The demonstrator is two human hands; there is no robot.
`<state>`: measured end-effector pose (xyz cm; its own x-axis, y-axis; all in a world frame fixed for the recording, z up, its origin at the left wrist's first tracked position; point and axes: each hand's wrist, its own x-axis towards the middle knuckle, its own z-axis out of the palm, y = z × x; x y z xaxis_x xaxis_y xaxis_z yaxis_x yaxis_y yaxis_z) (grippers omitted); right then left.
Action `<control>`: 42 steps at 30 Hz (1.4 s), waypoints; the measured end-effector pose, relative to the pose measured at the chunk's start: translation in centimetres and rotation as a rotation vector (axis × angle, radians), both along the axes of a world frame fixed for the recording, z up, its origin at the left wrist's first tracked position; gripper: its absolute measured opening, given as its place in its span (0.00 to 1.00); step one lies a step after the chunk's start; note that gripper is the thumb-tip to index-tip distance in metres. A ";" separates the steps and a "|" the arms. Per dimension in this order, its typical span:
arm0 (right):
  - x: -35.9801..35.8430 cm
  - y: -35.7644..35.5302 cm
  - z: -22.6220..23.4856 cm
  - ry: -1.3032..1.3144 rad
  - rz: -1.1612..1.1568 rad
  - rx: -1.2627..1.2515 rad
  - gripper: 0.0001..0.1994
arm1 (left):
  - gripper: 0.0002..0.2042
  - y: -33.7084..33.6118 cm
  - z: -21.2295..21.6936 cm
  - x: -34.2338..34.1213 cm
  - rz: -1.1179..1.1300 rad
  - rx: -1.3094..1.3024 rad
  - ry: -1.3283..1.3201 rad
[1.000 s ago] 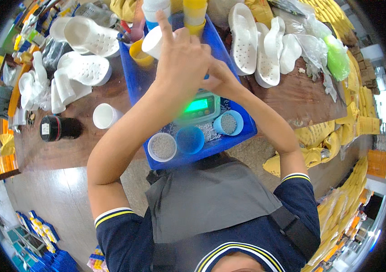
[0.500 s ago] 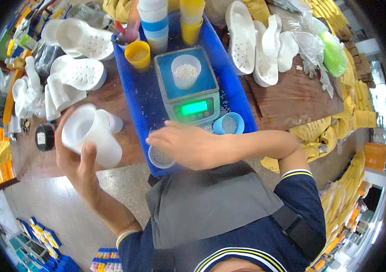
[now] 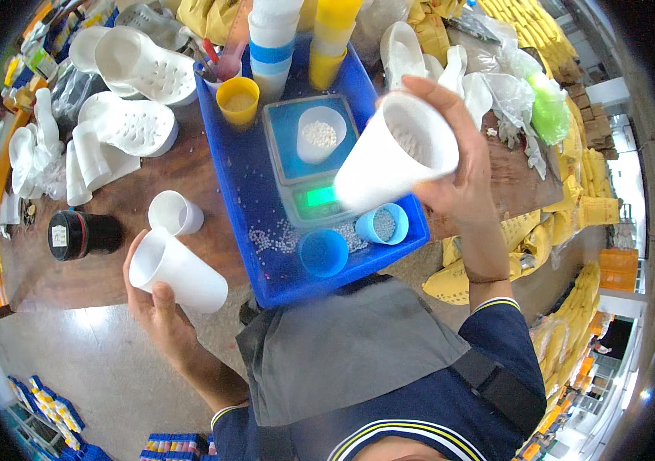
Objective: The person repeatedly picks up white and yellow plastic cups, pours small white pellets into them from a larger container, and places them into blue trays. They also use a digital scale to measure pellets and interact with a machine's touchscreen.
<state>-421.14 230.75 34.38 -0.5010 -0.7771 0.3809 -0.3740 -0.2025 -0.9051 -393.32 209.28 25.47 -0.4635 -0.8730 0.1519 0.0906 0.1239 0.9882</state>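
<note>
My left hand [image 3: 164,319] is wrapped round a white plastic cup [image 3: 189,278], tilted with its mouth up to the left. Its bottom is out of sight. My right hand [image 3: 462,169] grips a second white cup [image 3: 369,165], held up beside the scale and tipped, with greyish pellets [image 3: 408,142] visible inside. On the digital scale [image 3: 277,150] stands a small translucent cup [image 3: 320,154] with white pellets in it. Two blue cups sit near the front of the tray: one blue cup [image 3: 323,253] with little visible inside, and another blue cup [image 3: 383,224] holding grey pellets.
The blue tray [image 3: 227,161] has loose pellets [image 3: 270,238] scattered in it. Stacked cups [image 3: 272,54] and a yellow cup [image 3: 237,102] stand at its back. A small white cup [image 3: 176,213] and a black jar [image 3: 85,234] are at left, below white clogs [image 3: 127,123].
My right hand has lifted from the tray's front left up to the right, now with a pellet-holding white cup. My left hand has moved slightly down and right with its cup.
</note>
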 end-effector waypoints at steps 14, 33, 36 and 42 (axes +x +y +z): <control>-4.0 -3.1 -2.4 1.048 -0.296 0.338 0.31 | 0.42 0.8 -0.5 -0.5 -0.099 0.086 -0.012; -3.8 -4.5 -2.9 1.373 -0.344 0.293 0.16 | 0.41 1.2 -1.4 -0.3 -0.115 0.170 -0.005; -3.8 -4.6 -3.0 1.341 -0.345 0.277 0.17 | 0.42 1.3 -1.4 -0.4 -0.123 0.172 -0.002; -3.8 -4.8 -3.1 1.423 -0.338 0.268 0.17 | 0.42 1.3 -1.5 -0.4 -0.132 0.169 -0.005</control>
<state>-424.97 225.91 31.28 -0.0071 -0.8270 0.5621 -0.9495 0.1819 0.2557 -393.68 210.57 23.96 -0.5756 -0.8177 0.0060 0.0905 -0.0564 0.9943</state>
